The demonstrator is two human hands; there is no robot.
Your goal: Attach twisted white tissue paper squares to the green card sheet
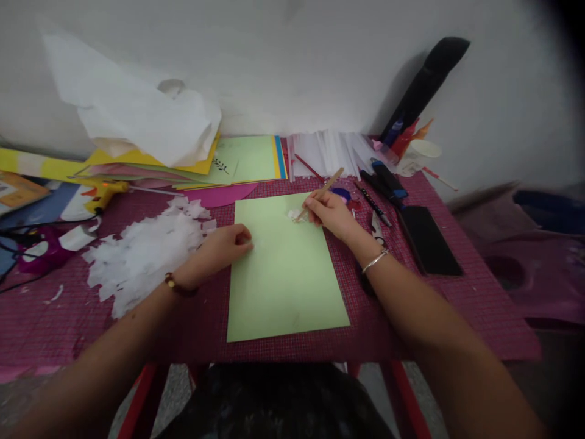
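Observation:
A light green sheet of paper (283, 274) lies flat on the table in front of me. My right hand (326, 212) is closed around a thin wooden stick (336, 177), its lower tip at a small white bit (293, 214) near the sheet's upper right. My left hand (231, 242) rests at the sheet's left edge with its fingers curled together; whether anything small is between them is hidden. Beside it, to the left, spreads a heap of white paper pieces (146, 253).
A yellow glue gun (107, 194) lies at the left. Coloured sheets (253, 157) and crumpled white paper (141, 119) are at the back. Clear sticks (326, 152), scissors (377, 228), a pen (375, 204), a black flat object (429, 241) and paint bottles (404, 141) stand or lie to the right.

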